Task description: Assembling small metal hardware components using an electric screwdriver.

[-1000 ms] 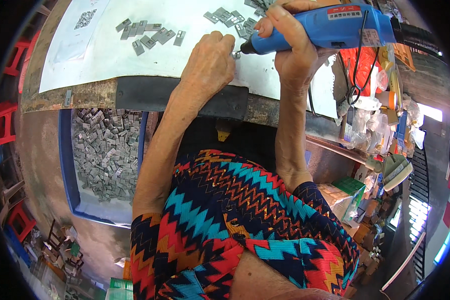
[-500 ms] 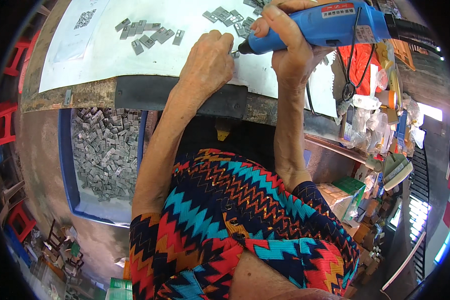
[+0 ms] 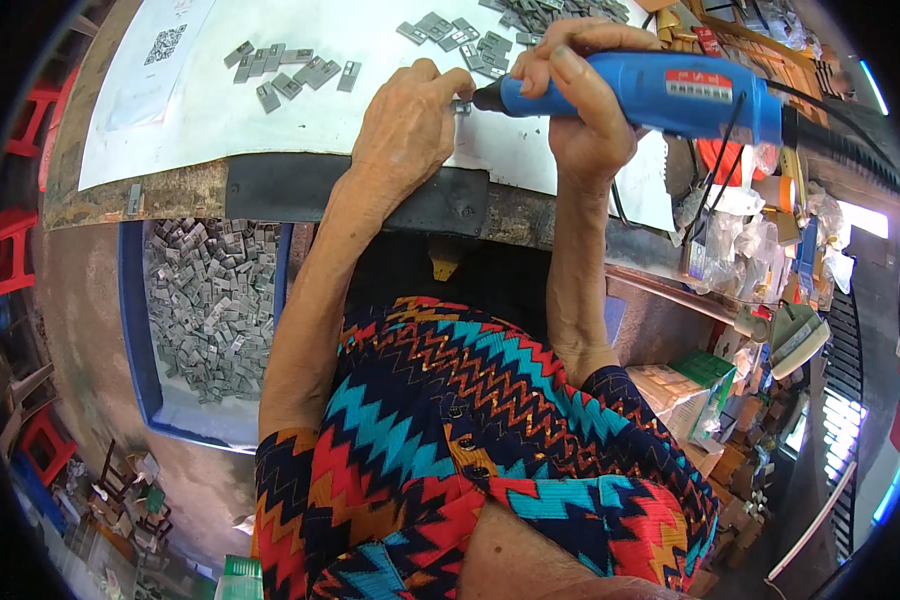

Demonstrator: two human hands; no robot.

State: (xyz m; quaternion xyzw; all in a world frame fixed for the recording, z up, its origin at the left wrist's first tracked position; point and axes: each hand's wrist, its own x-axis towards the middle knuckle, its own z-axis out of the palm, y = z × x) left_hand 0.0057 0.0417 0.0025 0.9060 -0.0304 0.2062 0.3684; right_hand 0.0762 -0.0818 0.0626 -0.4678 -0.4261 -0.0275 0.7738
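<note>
My right hand is wrapped around a blue corded electric screwdriver, held almost level. Its black nose points left, right beside the fingertips of my left hand. Those fingertips pinch a small grey rectangular piece just above the white sheet; the fingers partly hide it. Whether the bit touches the piece cannot be made out. Beyond my left hand lie several like grey pieces in a loose group, with more grey pieces farther right and a dense heap at the far edge.
Below the table's dark front edge, at left, a blue-rimmed tray holds a pile of grey pieces. One single piece rests on the table's left corner. Plastic bags and boxes crowd the right side. Red stools stand far left.
The screwdriver's rear end has swung down toward me, levelling the tool, while its nose stays near my left fingertips. My left hand has shifted slightly left.
</note>
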